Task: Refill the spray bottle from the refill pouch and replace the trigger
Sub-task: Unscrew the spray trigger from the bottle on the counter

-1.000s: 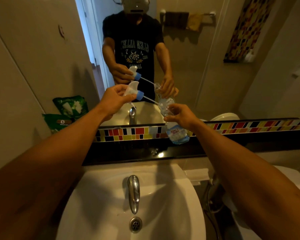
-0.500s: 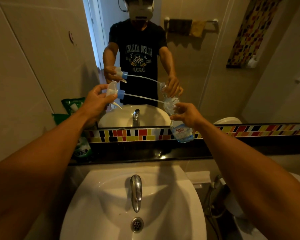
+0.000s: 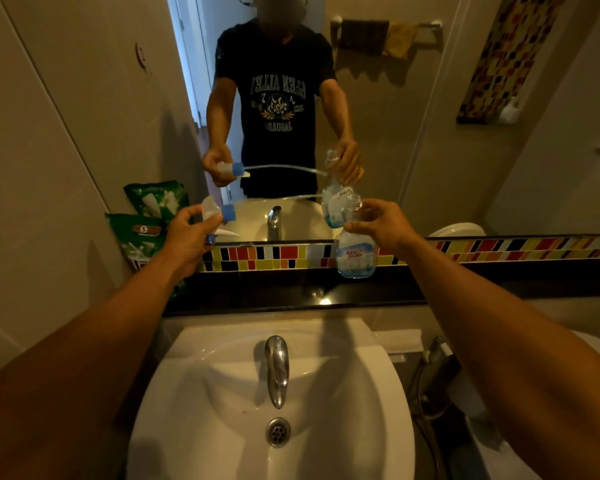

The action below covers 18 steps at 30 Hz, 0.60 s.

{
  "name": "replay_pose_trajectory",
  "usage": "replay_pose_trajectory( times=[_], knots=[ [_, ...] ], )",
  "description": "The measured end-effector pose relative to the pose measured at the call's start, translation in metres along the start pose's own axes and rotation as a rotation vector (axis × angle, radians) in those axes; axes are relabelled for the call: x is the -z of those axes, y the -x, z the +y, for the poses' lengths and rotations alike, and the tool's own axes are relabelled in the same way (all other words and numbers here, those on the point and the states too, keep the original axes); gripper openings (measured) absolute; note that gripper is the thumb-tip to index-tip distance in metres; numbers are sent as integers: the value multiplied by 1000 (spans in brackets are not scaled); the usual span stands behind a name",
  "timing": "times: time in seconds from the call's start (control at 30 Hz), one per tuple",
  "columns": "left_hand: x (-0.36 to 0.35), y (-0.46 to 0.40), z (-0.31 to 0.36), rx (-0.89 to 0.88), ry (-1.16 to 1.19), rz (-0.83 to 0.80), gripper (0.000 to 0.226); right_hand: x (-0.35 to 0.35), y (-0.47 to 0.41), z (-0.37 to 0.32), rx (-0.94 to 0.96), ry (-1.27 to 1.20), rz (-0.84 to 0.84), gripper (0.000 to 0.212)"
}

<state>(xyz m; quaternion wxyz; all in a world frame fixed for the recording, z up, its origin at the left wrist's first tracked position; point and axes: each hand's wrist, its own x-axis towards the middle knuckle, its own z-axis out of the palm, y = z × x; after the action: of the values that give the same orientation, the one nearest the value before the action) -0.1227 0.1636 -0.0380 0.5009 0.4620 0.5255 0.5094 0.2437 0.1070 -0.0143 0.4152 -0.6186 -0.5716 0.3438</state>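
My left hand [image 3: 187, 237] grips the white spray trigger [image 3: 217, 216] with its blue collar, held sideways to the left of the bottle. Its thin dip tube [image 3: 284, 199] stretches right toward the bottle's open neck. My right hand [image 3: 385, 225] holds the clear spray bottle [image 3: 355, 251] by its shoulder, above the black ledge [image 3: 291, 292]. A little blue liquid sits in the bottle's bottom. The green refill pouch [image 3: 136, 240] leans against the left wall on the ledge.
A white basin [image 3: 222, 393] with a chrome tap [image 3: 277, 368] lies below my arms. A mirror above the coloured tile strip [image 3: 499, 249] reflects me and the bottle. A toilet and hose sit at the lower right.
My left hand has drawn the trigger leftward, pulling the dip tube nearly out of the bottle. The view has shifted slightly and the pouch shows more.
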Motion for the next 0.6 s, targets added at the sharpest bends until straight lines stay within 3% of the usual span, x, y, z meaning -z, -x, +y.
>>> replay_pose_trajectory(
  times=[0.23, 0.6],
  knots=[
    [-6, -15, -60, 102, -138, 3, 27, -28, 0, 6, 18, -20, -51, 46],
    [-23, -38, -131, 257, -321, -5, 35, -88, -21, 11, 39, -46, -129, 39]
  ],
)
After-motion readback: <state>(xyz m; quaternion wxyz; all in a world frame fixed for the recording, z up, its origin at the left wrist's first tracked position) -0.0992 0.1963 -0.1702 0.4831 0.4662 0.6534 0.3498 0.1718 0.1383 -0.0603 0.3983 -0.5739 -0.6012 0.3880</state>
